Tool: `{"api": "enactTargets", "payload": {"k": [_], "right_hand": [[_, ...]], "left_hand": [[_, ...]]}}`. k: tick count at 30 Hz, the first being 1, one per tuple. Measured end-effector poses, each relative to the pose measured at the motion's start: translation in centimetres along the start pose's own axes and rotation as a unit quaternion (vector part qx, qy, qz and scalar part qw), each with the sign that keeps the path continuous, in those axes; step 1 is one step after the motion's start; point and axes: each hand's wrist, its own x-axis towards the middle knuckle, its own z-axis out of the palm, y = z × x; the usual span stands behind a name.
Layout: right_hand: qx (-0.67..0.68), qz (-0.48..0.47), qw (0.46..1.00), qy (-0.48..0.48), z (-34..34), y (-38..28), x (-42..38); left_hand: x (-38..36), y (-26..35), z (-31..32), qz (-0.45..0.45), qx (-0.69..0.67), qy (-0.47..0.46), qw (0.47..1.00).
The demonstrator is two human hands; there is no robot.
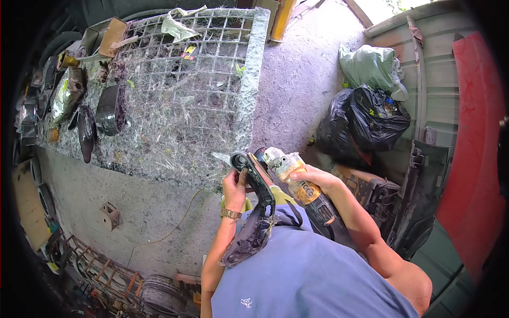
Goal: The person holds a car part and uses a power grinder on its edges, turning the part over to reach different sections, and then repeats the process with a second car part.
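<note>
My right hand [316, 179] is wrapped around the yellow and black body of an angle grinder [303, 186]. The grinder's head points up and left, its disc end right beside a long black moulded part [259, 185]. My left hand [234, 188] grips this part near its upper end, where a round opening shows. The part's wider lower end rests against my blue shirt, with frayed fibres along its edge. A watch sits on my left wrist.
Ahead stands a mesh-topped table [175, 106] strewn with loose fibres, with several dark moulded parts at its left. Black bags [366, 122] and a green bag [371, 66] lie on the floor at right. A red panel [474, 148] leans farther right. A cable [169, 228] crosses the floor at left.
</note>
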Motion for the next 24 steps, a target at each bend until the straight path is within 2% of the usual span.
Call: {"api": "enactTargets", "payload": {"k": [9,11,14,19,24], "right_hand": [[-0.042,0.007,0.999,0.014,0.1,0.4,-1.0],[-0.062,0.036,0.997,0.021,0.1,0.7,-1.5],[-0.050,0.030,0.998,0.012,0.7,0.4,-2.4],[-0.026,0.021,0.999,0.002,0.9,-0.1,-2.3],[-0.036,-0.010,0.999,0.016,-0.1,0.2,0.0]], "left_hand": [[0.0,0.0,0.2,0.001,-0.009,0.001,1.000],[0.3,-0.8,0.0,-0.001,-0.016,0.001,1.000],[1.2,-2.9,-0.8,0.035,0.051,0.013,0.998],[0.4,-1.2,-0.3,0.003,-0.023,0.007,1.000],[-0.1,0.0,-0.1,0.002,0.008,0.006,1.000]]}}
